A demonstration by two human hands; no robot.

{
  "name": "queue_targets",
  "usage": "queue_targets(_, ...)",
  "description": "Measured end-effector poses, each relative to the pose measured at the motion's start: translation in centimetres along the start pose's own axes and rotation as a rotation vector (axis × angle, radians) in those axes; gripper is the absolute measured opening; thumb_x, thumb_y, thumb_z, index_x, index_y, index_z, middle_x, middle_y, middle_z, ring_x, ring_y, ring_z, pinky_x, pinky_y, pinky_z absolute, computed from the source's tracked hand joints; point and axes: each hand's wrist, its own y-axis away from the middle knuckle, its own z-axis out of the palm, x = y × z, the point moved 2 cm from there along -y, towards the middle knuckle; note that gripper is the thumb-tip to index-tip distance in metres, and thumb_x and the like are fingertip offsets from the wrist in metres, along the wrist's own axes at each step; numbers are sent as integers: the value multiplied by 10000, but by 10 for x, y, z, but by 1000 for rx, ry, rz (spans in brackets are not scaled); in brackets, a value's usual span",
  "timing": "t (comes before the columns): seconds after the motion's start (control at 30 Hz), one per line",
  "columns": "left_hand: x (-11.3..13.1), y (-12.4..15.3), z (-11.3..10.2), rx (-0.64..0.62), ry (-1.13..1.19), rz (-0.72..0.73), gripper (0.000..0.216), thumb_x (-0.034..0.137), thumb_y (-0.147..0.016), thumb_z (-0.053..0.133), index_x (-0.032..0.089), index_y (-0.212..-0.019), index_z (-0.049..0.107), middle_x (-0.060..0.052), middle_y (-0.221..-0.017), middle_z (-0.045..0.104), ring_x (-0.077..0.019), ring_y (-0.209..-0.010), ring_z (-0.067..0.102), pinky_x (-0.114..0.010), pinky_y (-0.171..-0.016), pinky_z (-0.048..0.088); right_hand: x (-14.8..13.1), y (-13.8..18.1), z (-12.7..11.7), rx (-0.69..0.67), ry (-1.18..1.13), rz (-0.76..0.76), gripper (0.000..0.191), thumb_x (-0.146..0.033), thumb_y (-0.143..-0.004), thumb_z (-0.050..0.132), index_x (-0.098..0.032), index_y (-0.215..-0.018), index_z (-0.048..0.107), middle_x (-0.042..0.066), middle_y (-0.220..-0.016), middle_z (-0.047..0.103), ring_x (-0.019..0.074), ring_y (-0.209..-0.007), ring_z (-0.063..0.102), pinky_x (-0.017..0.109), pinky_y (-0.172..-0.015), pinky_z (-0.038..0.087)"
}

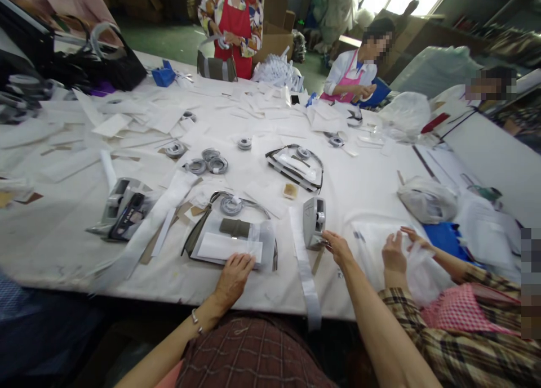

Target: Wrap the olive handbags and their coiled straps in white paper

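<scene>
My left hand (234, 276) lies flat, fingers spread, on a white paper sheet (224, 245) atop a grey flat piece with a dark green tab (234, 227). My right hand (338, 248) reaches to the base of a small grey tape dispenser (314, 221) and touches it with pinched fingertips. A long strip of white tape (305, 270) runs from the dispenser over the table's near edge.
White table (363, 191) strewn with paper pieces, tape rolls (211, 161) and strapped bag parts (296, 168). A co-worker's hands (399, 250) in a plaid sleeve handle a plastic bag at my right. Other people stand at the far side. Another dispenser (124, 208) sits left.
</scene>
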Motion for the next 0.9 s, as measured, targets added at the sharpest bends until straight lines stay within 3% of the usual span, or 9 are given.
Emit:
queue_targets(0.23,-1,0,2,5,5,2,509,24,-831,466,197,-1303,545,-77,-1260,596,-233,-1162,495,-418,-1060,327,6,-3,-9,7,38,14,371,-479,-464,734,-188,-690,687,-20,-607,644,151,-634,557,281,-628,391)
queue_targets(0.43,-3,0,2,9,8,15,505,30,-838,463,190,-1312,538,-82,-1264,596,-241,-1163,496,-428,-1059,331,5,7,-3,46,-20,-91,429,-516,-460,716,-175,-718,682,-9,-636,655,158,-641,557,276,-598,391)
queue_targets(0.67,0,-1,-1,24,21,20,509,27,-830,464,187,-1307,541,-89,-1250,600,-243,-1154,497,-427,-1042,342,3,40,-16,109,-21,-281,386,-533,-583,682,-190,-755,634,19,-747,681,178,-773,598,297,-760,470)
queue_targets(0.9,-1,1,2,-7,19,3,493,46,-849,459,197,-1313,524,-82,-1271,579,-248,-1165,478,-425,-1051,328,43,47,-13,77,130,-173,349,-578,-596,571,-236,-575,505,2,-497,559,157,-485,528,317,-539,501)
